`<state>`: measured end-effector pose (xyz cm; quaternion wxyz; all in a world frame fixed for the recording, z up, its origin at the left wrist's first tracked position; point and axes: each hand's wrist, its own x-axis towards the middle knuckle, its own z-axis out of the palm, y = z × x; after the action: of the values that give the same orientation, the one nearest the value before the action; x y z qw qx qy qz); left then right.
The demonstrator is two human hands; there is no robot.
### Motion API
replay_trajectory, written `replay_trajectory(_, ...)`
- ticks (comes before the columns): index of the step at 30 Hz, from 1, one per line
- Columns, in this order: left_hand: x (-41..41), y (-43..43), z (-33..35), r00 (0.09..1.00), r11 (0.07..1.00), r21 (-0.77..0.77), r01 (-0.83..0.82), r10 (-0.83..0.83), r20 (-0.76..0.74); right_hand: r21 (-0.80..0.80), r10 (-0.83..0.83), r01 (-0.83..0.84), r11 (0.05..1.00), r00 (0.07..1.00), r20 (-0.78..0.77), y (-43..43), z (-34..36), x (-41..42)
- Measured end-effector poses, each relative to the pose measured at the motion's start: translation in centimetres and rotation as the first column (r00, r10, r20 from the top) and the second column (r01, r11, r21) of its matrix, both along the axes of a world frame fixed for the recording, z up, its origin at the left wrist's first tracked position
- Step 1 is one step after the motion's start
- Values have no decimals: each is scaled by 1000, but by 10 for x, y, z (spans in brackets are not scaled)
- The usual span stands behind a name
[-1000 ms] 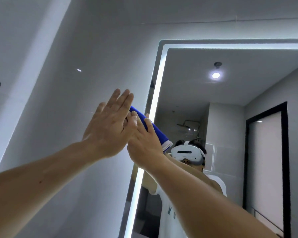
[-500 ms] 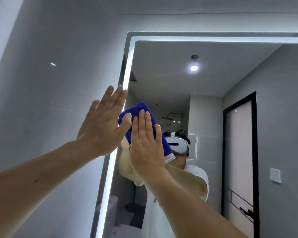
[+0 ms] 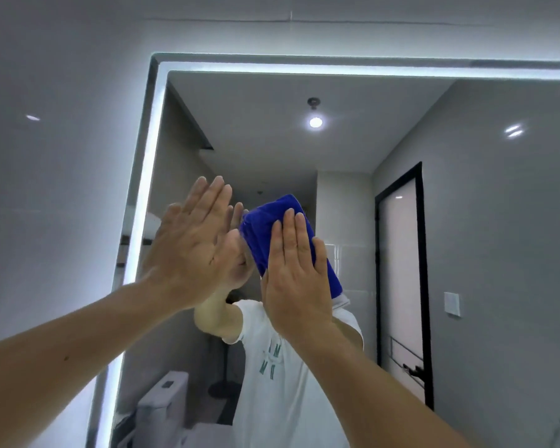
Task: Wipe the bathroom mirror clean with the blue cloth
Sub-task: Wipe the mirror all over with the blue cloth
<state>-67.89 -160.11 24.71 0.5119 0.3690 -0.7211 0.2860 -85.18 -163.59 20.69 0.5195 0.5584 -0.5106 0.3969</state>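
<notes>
— One blue cloth (image 3: pixel 265 231) sits on the mirror (image 3: pixel 466 221); who holds it there?
— The right hand (image 3: pixel 296 279) does; it lies flat on it, fingers straight; the left hand (image 3: pixel 191 250) is flat too, just beside, near the mirror's left side.

The right grip (image 3: pixel 296 276) lies flat over the blue cloth (image 3: pixel 262 231) and hides its middle and lower part; only the top fold and a pale corner below show. How much of the left grip (image 3: pixel 188 240) meets the mirror (image 3: pixel 466 221) is hidden by the back of the hand. Grips and cloth together cover the reflected head. Both forearms run out at the left and bottom edges, and the mirror is cut off at the right and below. The print on the reflected shirt (image 3: pixel 272 360) is too blurred to read.
</notes>
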Motion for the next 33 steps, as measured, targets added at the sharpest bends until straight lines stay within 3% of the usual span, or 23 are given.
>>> replay_trajectory(14, -127, 21, 7, 994, 991, -111, 80, -71, 82, -99, -13, 23, 995, 995, 100, 48, 1, -156)
replay_trajectory(21, -183, 17, 8, 990, 979, -168, 111, -94, 101, -60, -153, 163, 985, 978, 142, 65, -1, -232)
replay_trajectory(33, -308, 15, 17, 980, 960, -271, 69, -15, 197, -78, -168, 189, 979, 960, 224, 107, 5, -349)
